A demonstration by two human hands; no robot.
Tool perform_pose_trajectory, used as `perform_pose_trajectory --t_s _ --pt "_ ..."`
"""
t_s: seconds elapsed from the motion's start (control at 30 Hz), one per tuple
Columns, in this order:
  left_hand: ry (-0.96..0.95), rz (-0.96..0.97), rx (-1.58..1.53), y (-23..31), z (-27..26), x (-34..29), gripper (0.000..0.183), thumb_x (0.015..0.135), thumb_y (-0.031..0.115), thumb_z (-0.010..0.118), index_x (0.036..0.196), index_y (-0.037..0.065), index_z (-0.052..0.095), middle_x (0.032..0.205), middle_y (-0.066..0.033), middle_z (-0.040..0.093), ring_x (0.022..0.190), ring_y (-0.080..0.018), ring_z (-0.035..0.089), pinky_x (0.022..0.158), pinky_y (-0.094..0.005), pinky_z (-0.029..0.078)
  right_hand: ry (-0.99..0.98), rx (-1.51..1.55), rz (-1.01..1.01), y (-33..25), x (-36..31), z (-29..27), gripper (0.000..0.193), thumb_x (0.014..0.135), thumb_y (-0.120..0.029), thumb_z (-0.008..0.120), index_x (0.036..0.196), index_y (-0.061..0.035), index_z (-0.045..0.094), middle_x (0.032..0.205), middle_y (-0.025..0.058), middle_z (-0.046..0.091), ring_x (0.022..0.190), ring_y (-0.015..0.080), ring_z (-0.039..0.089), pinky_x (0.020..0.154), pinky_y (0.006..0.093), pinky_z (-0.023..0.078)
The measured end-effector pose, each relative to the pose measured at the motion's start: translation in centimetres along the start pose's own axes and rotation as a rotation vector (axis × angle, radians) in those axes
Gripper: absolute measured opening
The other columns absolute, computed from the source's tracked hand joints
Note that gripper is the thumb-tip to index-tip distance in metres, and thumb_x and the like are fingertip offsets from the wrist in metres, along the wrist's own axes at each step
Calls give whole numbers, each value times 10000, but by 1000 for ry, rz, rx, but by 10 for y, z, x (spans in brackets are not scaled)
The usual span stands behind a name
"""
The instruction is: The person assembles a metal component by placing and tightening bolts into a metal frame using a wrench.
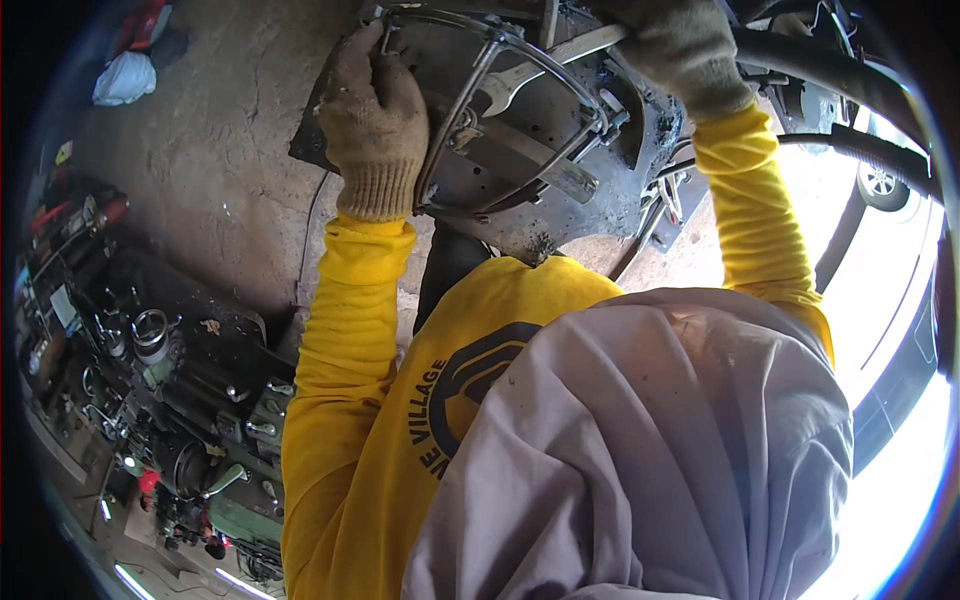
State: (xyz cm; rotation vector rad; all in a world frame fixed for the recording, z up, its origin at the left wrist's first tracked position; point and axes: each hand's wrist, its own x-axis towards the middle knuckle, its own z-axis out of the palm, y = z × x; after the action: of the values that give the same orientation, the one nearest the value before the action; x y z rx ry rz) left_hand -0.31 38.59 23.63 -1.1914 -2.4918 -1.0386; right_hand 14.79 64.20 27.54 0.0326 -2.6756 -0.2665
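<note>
My right hand (690, 55), in a brown knit glove, is closed around the end of a steel open-end wrench (560, 55). The wrench's jaw lies over a frame of bent metal rods (470, 80), pointing left. My left hand (375, 135), gloved alike, is at the frame's left side, its fingers curled by the upper left corner; the fingertips are partly hidden. Under the frame is a dark, stained metal plate (610, 215) with small holes. A flat metal bar (545, 165) lies slantwise across it, near a bolt-like fitting (612, 110) on the frame's right side.
At the left stands a dark green machine (240, 430) with levers and handles. A white bag (125, 78) lies on the concrete floor (230, 150) at the upper left. Thick black hoses (830, 70) cross the upper right. A car wheel (882, 185) shows in bright light beyond.
</note>
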Motion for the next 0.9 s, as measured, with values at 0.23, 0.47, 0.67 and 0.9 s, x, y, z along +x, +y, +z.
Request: perform_pose_trajectory --t_s 0.23,0.47,0.67,0.9 --pt "11 -172 -394 -5 11 -6 309 989 -29 516 1290 -53 584 1125 -214 711 995 -288 744 838 -337 628 -111 108 93 -21 -25 5 232 732 -234 691 935 -191 794 710 44 661 700 284 631 663 408 493" --pt "24 -90 -51 6 1 -2 296 968 5 548 1251 -6 632 1096 -192 734 966 -269 752 829 -338 618 -255 -23 55 -18 14 4 203 763 -251 673 916 -186 789 764 73 695 754 300 663 652 450 517" --pt "48 -36 -93 -6 14 -2 274 978 83 568 1233 20 646 1089 -187 740 927 -286 756 812 -352 610 -192 71 -231 -3 108 86 255 797 -259 664 984 -120 768 920 122 731 912 317 694 782 419 551" --pt "78 42 39 -13 7 -4 246 990 118 559 1197 27 657 1075 -194 744 914 -294 761 790 -349 617 -376 -137 -334 -9 132 41 301 843 -267 631 1085 -126 740 1070 98 735 955 297 699 804 407 551"
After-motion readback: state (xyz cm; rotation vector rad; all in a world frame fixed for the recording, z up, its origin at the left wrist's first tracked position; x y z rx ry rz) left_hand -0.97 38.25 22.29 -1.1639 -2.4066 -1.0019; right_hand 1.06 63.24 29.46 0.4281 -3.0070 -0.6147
